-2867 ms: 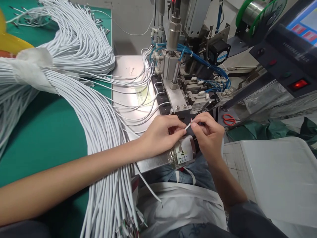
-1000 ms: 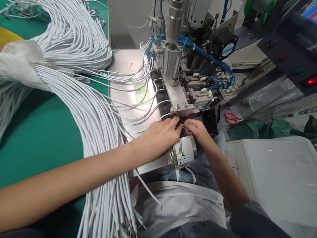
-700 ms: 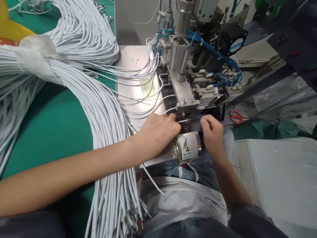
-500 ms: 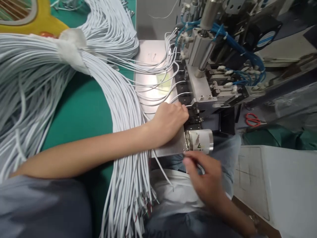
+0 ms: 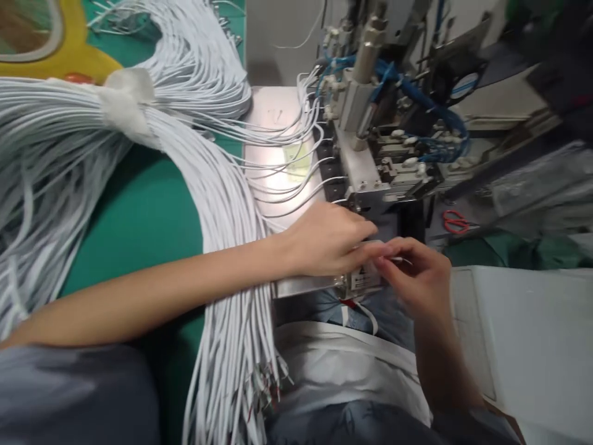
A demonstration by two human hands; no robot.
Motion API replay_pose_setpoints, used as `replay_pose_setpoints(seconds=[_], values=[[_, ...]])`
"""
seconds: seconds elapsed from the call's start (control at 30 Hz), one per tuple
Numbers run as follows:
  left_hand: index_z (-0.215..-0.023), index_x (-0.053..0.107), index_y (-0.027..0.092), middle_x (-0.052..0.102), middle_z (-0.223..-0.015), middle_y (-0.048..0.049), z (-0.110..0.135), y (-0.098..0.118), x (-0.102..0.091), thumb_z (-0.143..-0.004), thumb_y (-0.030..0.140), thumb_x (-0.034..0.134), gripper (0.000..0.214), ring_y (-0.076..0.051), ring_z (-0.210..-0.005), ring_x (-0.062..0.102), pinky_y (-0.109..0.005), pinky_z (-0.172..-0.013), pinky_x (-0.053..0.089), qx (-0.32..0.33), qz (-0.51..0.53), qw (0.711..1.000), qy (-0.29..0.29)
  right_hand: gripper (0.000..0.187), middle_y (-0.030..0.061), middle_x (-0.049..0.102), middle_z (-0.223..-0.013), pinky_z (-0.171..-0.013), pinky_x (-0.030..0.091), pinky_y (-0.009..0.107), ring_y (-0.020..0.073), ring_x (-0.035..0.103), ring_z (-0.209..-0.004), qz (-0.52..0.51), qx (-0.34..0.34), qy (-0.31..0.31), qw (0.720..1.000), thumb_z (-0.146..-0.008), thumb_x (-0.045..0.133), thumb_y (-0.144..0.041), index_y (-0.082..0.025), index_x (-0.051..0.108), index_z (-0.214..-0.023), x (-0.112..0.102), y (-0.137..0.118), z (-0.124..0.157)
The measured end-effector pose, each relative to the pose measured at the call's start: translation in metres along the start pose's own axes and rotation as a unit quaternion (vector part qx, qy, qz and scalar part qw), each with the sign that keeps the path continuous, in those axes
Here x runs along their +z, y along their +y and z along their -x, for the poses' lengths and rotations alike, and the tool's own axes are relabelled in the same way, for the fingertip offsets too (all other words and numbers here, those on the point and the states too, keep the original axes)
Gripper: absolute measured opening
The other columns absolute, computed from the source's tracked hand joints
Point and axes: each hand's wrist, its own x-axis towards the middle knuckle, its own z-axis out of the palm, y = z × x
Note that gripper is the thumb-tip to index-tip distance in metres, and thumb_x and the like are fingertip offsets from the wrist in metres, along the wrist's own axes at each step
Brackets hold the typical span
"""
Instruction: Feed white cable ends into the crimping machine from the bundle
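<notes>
My left hand reaches over the front of the metal plate, its fingers closed and its thumb and forefinger meeting my right fingertips. My right hand pinches there too, and a short white bit of cable shows between its fingers. Most of what both hands hold is hidden by the fingers. Under my left forearm runs a thick bundle of white cables, its stripped ends hanging at the front. Several single cables curve across the plate into the dark slotted block of the machine.
A white tie gathers the bundle on the green mat. Behind it lies a large yellow tape dispenser. Red-handled scissors lie right of the machine, and a white board stands at the right.
My right hand has moved up and right to meet my left, which has shifted right from the slotted block. The loose cable end that hung below my left forearm no longer hangs there.
</notes>
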Motion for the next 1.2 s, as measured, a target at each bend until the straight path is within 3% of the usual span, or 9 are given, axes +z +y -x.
replay_pose_setpoints(seconds=[0.13, 0.23, 0.33, 0.53, 0.7, 0.87, 1.0, 1.13, 1.2], values=[[-0.088, 0.066, 0.015, 0.062, -0.069, -0.0028, -0.002, -0.013, 0.005, -0.092, 0.028, 0.043, 0.027, -0.011, -0.062, 0.056, -0.021, -0.053, 0.034, 0.024, 0.049, 0.998, 0.038, 0.010, -0.0027, 0.062, -0.068, -0.052, 0.047, 0.021, 0.0098, 0.057, -0.058, -0.106, -0.010, 0.033, 0.994, -0.070, 0.070, -0.019, -0.021, 0.064, -0.078, 0.001, 0.008, -0.021], [-0.091, 0.066, 0.015, 0.060, -0.071, -0.0028, -0.003, -0.015, 0.006, -0.092, 0.022, 0.042, 0.024, -0.010, -0.064, 0.055, -0.019, -0.055, 0.037, 0.011, 0.089, 0.995, 0.053, 0.014, -0.0009, 0.065, -0.072, -0.057, 0.050, 0.025, 0.0117, 0.060, -0.061, -0.187, -0.011, 0.016, 0.982, -0.077, 0.064, -0.026, -0.021, 0.065, -0.090, 0.004, 0.010, -0.026], [-0.101, 0.064, 0.015, 0.060, -0.079, -0.0038, -0.004, -0.013, 0.007, -0.091, 0.018, 0.044, 0.022, -0.010, -0.070, 0.056, -0.019, -0.060, 0.041, 0.011, 0.145, 0.986, 0.088, 0.013, 0.0006, 0.065, -0.073, -0.058, 0.050, 0.027, 0.0122, 0.060, -0.063, -0.216, -0.030, 0.008, 0.976, -0.082, 0.059, -0.029, -0.020, 0.066, -0.089, 0.007, 0.008, -0.027], [-0.094, 0.065, 0.013, 0.062, -0.079, -0.0053, -0.004, -0.011, 0.011, -0.088, 0.014, 0.048, 0.018, -0.011, -0.071, 0.056, -0.021, -0.064, 0.045, 0.026, 0.231, 0.966, 0.117, 0.008, -0.0005, 0.060, -0.072, -0.053, 0.043, 0.024, 0.0092, 0.053, -0.058, -0.101, -0.107, 0.051, 0.988, -0.080, 0.062, -0.022, -0.021, 0.070, -0.082, 0.012, 0.004, -0.029], [-0.086, 0.067, 0.012, 0.060, -0.071, -0.0041, -0.004, -0.013, 0.013, -0.085, 0.011, 0.051, 0.016, -0.010, -0.063, 0.053, -0.021, -0.056, 0.042, 0.030, 0.197, 0.970, 0.138, 0.008, -0.0019, 0.054, -0.061, -0.047, 0.035, 0.023, 0.0082, 0.045, -0.053, 0.035, -0.166, 0.089, 0.982, -0.077, 0.063, -0.016, -0.018, 0.071, -0.076, 0.009, -0.002, -0.030], [-0.079, 0.067, 0.012, 0.058, -0.067, -0.0033, -0.005, -0.013, 0.012, -0.082, 0.010, 0.054, 0.014, -0.012, -0.064, 0.051, -0.024, -0.057, 0.040, 0.041, 0.156, 0.974, 0.157, 0.008, -0.0046, 0.044, -0.052, -0.045, 0.031, 0.022, 0.0068, 0.036, -0.048, -0.016, -0.125, 0.039, 0.991, -0.076, 0.065, -0.019, -0.017, 0.071, -0.071, 0.006, 0.000, -0.031], [-0.071, 0.062, 0.014, 0.058, -0.064, -0.0014, -0.004, -0.009, 0.012, -0.082, 0.013, 0.056, 0.012, -0.011, -0.062, 0.050, -0.023, -0.056, 0.039, 0.019, 0.174, 0.970, 0.168, 0.012, -0.0042, 0.042, -0.053, -0.046, 0.032, 0.023, 0.0079, 0.038, -0.050, -0.102, -0.103, 0.069, 0.987, -0.077, 0.065, -0.023, -0.019, 0.070, -0.067, 0.021, 0.007, -0.025], [-0.075, 0.062, 0.014, 0.057, -0.068, -0.0012, -0.001, -0.009, 0.014, -0.083, 0.013, 0.053, 0.012, -0.010, -0.061, 0.052, -0.021, -0.053, 0.038, 0.013, 0.147, 0.976, 0.157, 0.011, -0.0044, 0.042, -0.053, -0.046, 0.029, 0.023, 0.0071, 0.034, -0.049, -0.023, -0.159, 0.146, 0.976, -0.078, 0.063, -0.016, -0.019, 0.071, -0.071, 0.028, 0.005, -0.020], [-0.079, 0.062, 0.014, 0.056, -0.069, -0.0016, 0.000, -0.011, 0.015, -0.084, 0.011, 0.051, 0.013, -0.009, -0.061, 0.052, -0.020, -0.052, 0.038, 0.022, 0.141, 0.978, 0.151, 0.010, -0.0041, 0.045, -0.053, -0.045, 0.029, 0.023, 0.0070, 0.035, -0.048, 0.015, -0.169, 0.129, 0.977, -0.077, 0.063, -0.015, -0.018, 0.072, -0.073, 0.021, 0.002, -0.023]])
